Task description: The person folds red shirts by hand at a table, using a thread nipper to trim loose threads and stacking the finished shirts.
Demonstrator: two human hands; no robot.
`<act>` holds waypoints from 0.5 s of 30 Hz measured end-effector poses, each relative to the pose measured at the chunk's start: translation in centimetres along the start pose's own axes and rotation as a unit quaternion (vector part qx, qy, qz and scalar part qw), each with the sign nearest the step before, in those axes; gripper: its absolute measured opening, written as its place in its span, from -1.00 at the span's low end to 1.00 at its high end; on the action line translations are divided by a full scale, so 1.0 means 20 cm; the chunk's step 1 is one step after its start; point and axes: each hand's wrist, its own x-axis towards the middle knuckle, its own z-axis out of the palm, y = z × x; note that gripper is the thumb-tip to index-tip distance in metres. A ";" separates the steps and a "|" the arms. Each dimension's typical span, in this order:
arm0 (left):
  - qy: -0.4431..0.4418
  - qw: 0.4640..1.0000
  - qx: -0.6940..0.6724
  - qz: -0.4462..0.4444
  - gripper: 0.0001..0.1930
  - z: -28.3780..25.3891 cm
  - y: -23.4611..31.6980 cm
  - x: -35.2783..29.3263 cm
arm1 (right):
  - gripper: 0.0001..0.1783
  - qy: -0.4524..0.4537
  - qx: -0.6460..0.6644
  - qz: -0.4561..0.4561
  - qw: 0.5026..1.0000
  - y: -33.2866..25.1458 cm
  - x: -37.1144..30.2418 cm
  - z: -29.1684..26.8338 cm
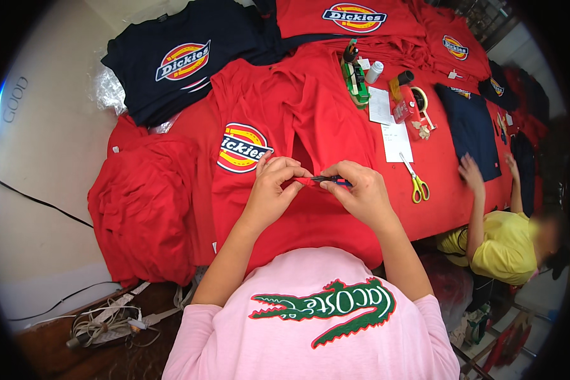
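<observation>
A red shirt with a round yellow, red and blue printed badge is spread in front of me. My left hand is closed, pinching a bit of the shirt's red cloth between thumb and fingers. Right beside it, my right hand grips a small dark pointed tool with a blue end. The tool's tip meets the pinched cloth. Its exact kind is hard to make out, as the fingers cover much of it.
Yellow-handled scissors, paper slips, a green tape dispenser and a white spool lie to the right. A heap of red cloth hangs at left. A navy shirt pile stands behind. A co-worker in yellow works at right.
</observation>
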 end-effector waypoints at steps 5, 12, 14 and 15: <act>-0.020 1.000 0.003 0.005 -0.80 0.00 -0.01 0.01 | -0.82 -0.003 0.023 0.025 0.999 0.02 -0.02 0.01; -0.049 0.999 0.004 0.009 -0.80 0.01 -0.02 0.03 | -0.76 0.064 0.126 0.109 0.984 0.10 -0.07 0.08; -0.056 0.998 -0.005 -0.018 -0.80 0.01 -0.03 0.03 | -0.75 0.111 0.184 0.169 0.962 0.25 -0.09 0.12; -0.059 0.998 -0.008 -0.032 -0.80 0.02 -0.04 0.03 | -0.74 0.118 0.180 0.198 0.957 0.32 -0.11 0.12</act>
